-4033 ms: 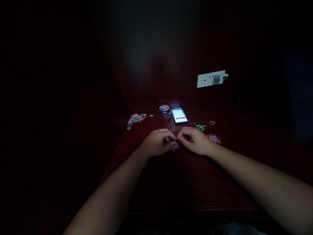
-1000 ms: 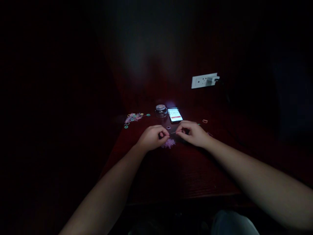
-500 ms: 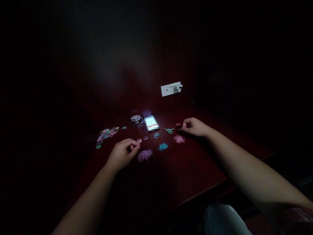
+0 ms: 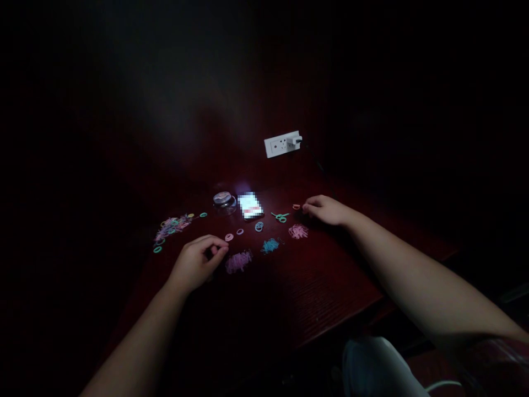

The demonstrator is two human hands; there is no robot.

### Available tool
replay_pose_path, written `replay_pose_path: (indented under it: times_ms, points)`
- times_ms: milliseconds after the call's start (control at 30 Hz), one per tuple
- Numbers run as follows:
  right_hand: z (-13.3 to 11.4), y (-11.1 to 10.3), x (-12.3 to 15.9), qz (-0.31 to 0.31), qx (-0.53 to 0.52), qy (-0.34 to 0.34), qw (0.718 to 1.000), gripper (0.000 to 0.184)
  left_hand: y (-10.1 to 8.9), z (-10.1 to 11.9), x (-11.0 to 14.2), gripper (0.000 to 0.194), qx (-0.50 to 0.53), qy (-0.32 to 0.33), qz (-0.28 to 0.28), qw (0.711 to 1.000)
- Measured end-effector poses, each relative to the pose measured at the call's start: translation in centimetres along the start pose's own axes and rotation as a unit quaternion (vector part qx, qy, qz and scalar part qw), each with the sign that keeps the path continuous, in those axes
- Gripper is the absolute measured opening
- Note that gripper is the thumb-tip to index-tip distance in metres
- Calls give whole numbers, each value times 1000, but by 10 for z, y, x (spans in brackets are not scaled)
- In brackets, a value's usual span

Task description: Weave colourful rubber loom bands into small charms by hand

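Note:
My left hand (image 4: 197,263) rests by the purple pile of small elastic bands (image 4: 238,261), thumb and forefinger pressed together. Whether they pinch anything is too dark to see. A pink hair tie (image 4: 229,237) and a purple hair tie (image 4: 240,232) lie just beyond its fingertips. Farther right, my right hand (image 4: 326,210) is closed, fingertips beside an orange hair tie (image 4: 296,207); whatever they may hold is hidden. Near it are green scissors (image 4: 281,218) and a pink pile of bands (image 4: 298,231). Between the hands lie a blue pile of bands (image 4: 270,246) and blue hair ties (image 4: 259,226).
A mixed heap of bands and ties (image 4: 172,227) lies at the left of the dark red table (image 4: 326,292). At the back are a round lidded jar (image 4: 224,203) and a lit phone (image 4: 250,205). A wall socket (image 4: 283,144) holds a plug.
The view has shifted slightly. My right hand has moved closer to the orange hair tie, and the small pale strip at its fingertips no longer shows. My left hand stays in its pinch.

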State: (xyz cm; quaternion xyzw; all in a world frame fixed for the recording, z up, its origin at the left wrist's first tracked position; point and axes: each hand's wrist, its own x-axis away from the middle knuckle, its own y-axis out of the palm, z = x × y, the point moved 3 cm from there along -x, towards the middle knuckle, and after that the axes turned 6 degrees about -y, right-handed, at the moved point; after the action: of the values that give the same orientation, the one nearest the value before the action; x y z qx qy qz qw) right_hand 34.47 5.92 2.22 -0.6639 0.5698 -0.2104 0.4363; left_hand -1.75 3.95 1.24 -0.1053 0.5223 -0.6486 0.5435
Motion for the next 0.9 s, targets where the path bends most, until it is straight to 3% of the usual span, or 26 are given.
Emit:
replay_pose_path:
  times_ms: [100, 233, 400, 567, 900]
  points:
    - [4, 5, -4, 17, 41, 54, 998, 30, 1, 1, 0, 15, 2, 6, 2, 1000]
    - [-7, 21, -4, 5, 60, 47, 997, 32, 1, 2, 0, 14, 8, 8, 5, 1000]
    - [-27, 39, -1, -23, 178, -11, 984, 62, 0, 3, 0, 14, 18, 15, 7, 1000]
    - [-36, 50, 0, -24, 262, 3, 965, 48, 0, 5, 0, 15, 17, 26, 12, 999]
    - [-48, 53, 1, -14, 276, -2, 961, 38, -2, 10, -1, 13, 37, 27, 5, 999]
